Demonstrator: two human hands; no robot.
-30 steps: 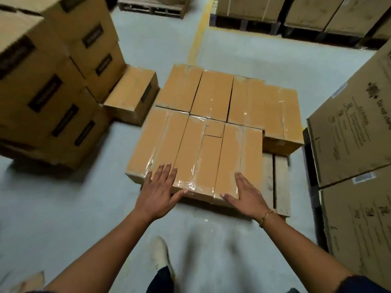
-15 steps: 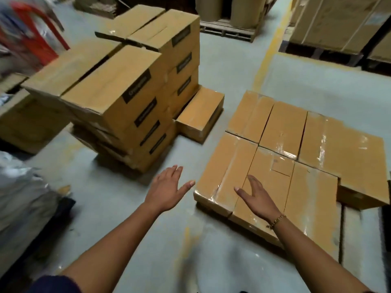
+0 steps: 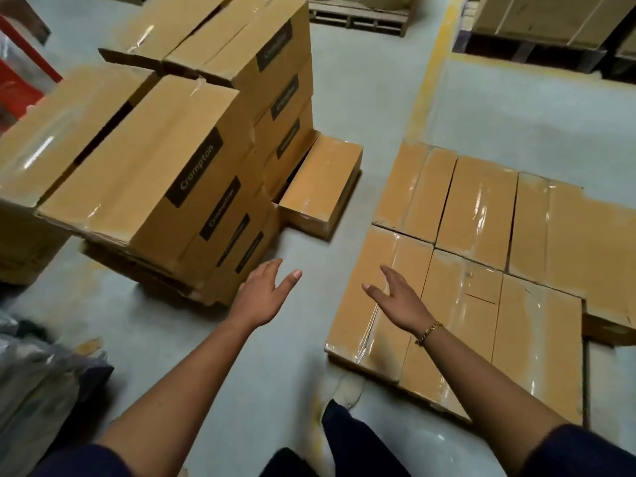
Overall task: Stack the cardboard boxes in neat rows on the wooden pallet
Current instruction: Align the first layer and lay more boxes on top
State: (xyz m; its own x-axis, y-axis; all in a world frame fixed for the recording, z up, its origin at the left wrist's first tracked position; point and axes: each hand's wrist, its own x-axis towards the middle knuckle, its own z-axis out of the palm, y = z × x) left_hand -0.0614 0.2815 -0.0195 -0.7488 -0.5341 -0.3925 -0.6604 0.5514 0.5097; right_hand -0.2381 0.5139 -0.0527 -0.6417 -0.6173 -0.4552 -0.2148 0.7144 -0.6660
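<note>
On stacked boxes (image 3: pixel 165 173): "Crompton" labels (image 3: pixel 196 168)

Both arms reach forward, left hand (image 3: pixel 263 294) and right hand (image 3: pixel 399 297) empty, fingers straight and loose

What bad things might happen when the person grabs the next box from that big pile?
The Crompton box stack sits crooked, with boxes overhanging, so pulling one out might tip others. The lone box on the floor lies between that stack and the boxes on the pallet, so a foot might catch it. The left hand and right hand are bare; glossy tape might slip.
</note>
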